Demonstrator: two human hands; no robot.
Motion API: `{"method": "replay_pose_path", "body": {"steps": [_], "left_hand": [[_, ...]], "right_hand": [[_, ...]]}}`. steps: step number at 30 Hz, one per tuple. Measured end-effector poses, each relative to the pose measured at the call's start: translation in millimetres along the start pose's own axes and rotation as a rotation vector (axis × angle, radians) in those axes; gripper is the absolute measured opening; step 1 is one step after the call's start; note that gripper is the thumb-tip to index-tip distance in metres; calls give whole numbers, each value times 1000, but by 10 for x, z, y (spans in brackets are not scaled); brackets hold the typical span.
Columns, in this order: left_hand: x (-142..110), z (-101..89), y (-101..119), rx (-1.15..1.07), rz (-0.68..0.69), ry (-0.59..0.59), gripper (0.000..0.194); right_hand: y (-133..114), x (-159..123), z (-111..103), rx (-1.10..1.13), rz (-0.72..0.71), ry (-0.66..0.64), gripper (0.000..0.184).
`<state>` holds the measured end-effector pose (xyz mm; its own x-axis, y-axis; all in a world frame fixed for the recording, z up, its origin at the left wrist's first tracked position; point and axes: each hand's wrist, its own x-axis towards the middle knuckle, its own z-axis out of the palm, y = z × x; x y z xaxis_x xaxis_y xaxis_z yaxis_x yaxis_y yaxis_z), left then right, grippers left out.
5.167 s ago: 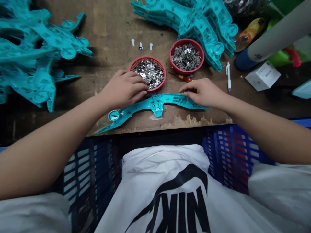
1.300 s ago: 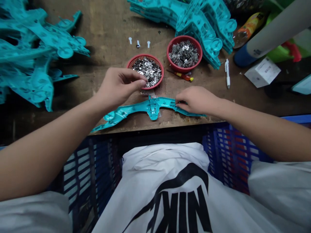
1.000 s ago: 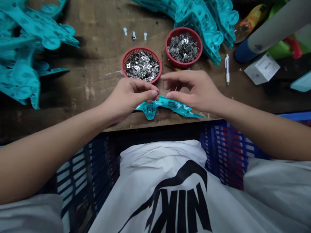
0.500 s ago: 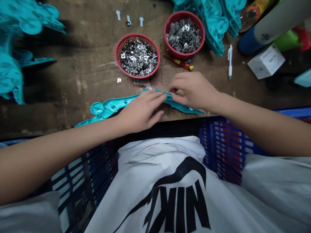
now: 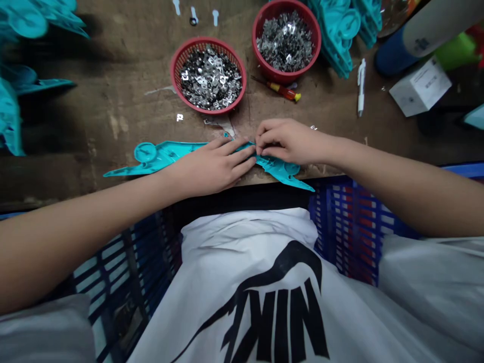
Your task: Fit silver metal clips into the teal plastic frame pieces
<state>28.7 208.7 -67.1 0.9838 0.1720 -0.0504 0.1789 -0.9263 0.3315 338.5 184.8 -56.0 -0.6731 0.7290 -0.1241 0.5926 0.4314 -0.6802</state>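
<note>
A long, winged, moulded teal plastic part (image 5: 168, 154) lies across the bench near its front edge. My left hand (image 5: 214, 166) rests on it with the fingers lying across its middle. My right hand (image 5: 287, 142) grips the part's edge with bent fingertips, close to the left fingertips. The hands hide the middle of the part. Just beyond them stands a red mesh basket (image 5: 173, 70) of small silver metal pieces, and a red bowl (image 5: 283, 80) of similar silver pieces stands to its right. A single silver piece (image 5: 180, 117) lies on the bench.
Stacks of teal parts (image 5: 336, 30) rise behind the bowl, with more (image 5: 22, 20) at far left. A small screwdriver (image 5: 283, 91), a white pen (image 5: 361, 85) and a white box (image 5: 420, 86) lie on the worn wooden bench (image 5: 113, 101). A blue plastic crate (image 5: 348, 227) sits below its front edge.
My left hand has come down from the basket onto the part, beside my right hand. The view has tilted, so the bench items sit higher in the frame.
</note>
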Motion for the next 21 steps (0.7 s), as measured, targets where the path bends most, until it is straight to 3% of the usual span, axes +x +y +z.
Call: {"method": "replay_pose_path", "body": {"steps": [6,10,13,17,21], "left_hand": [[-16,78,-29,10,-30,43,64],[-9,38,-37,53,-19,18,59],[-9,1,-29,79,-49,8,61],[-12,-1,-12,83,-85,31,68],[-11,-16,12,112,-180,54,66]], "right_hand": [[22,0,53,-40,-14,6,29],[-12,3,-136,-124,207,92,41],[97,-6,-223,-296,366,202,50],[271,-28,-215,-415,396,234,49],[274,-35,-221,-482,441,191,47]]}}
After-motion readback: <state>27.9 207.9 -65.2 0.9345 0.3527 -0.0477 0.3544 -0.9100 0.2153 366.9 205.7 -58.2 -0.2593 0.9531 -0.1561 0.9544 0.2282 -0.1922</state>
